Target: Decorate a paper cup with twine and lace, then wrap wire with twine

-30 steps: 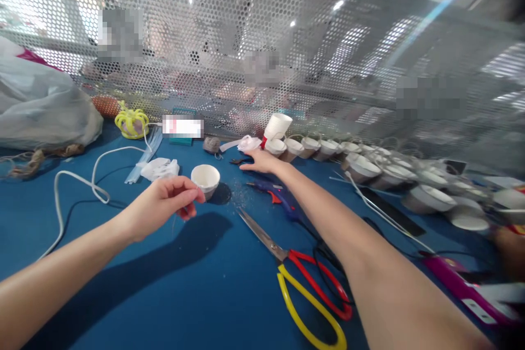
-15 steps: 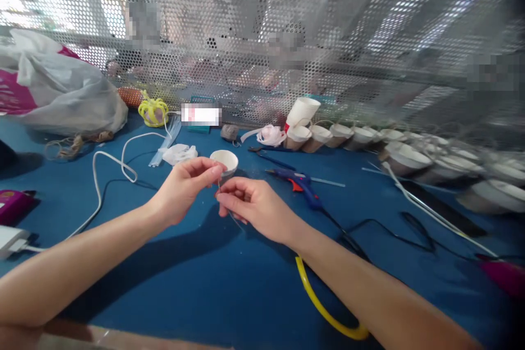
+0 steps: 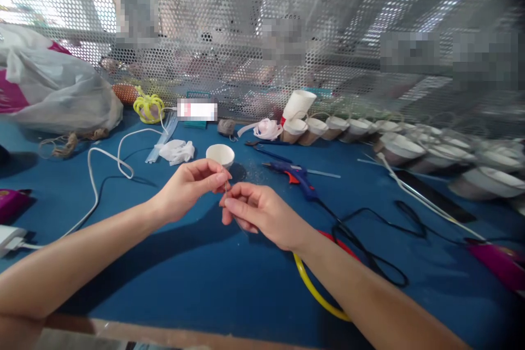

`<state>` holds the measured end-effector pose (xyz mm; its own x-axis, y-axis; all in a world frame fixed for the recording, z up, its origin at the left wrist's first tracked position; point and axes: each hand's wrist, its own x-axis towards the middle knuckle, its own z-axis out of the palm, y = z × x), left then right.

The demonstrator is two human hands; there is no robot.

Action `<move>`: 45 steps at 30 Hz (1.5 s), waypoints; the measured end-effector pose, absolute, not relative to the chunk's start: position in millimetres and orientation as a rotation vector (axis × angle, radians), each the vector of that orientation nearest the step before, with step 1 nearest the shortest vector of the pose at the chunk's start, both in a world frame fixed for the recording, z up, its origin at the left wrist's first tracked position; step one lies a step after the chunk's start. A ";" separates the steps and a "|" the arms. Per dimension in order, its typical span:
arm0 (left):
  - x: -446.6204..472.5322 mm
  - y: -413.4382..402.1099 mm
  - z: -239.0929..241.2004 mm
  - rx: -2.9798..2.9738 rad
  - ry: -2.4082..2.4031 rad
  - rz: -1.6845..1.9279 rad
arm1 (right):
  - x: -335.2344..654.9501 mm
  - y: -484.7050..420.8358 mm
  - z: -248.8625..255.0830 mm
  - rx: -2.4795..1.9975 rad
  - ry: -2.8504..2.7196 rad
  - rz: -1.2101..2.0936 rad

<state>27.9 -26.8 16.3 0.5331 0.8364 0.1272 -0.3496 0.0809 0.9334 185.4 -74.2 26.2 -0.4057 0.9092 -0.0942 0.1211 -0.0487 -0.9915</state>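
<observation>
My left hand [image 3: 191, 187] is closed, with thumb and forefinger pinching the upper part of a thin strand of string [image 3: 226, 188]. Lower down, the fingers of my right hand [image 3: 264, 212] are pinched on that same string, which runs short and upright between the two hands. Just behind my left fingertips stands a small white paper cup [image 3: 220, 154], its open top facing up. A blue hot glue gun [image 3: 301, 178] with a red trigger lies to the right of my hands, and dark-handled pliers [image 3: 270, 149] rest behind it.
Rows of covered cups [image 3: 400, 149] with string handles fill the right back. A ball of twine [image 3: 226, 127], white ribbon [image 3: 267, 129] and crumpled white plastic [image 3: 177, 151] lie along the back. A white cable [image 3: 96, 175] loops at left; a perforated metal screen [image 3: 229, 27] rises behind.
Both hands stay pinched on the string and have shifted slightly right, away from the cup. The string's loose end below my right hand shows less now. The view has tilted a little.
</observation>
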 end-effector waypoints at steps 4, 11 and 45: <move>30.0 -28.2 17.3 1.162 0.543 0.957 | 183.5 -77.7 27.1 -1.176 -1.631 1.325; 31.1 -28.2 19.7 1.101 0.546 0.947 | 184.6 -78.7 27.7 -1.173 -1.685 1.237; 36.8 -35.6 8.5 1.113 0.491 0.966 | 180.4 -80.4 18.9 -1.156 -1.568 1.263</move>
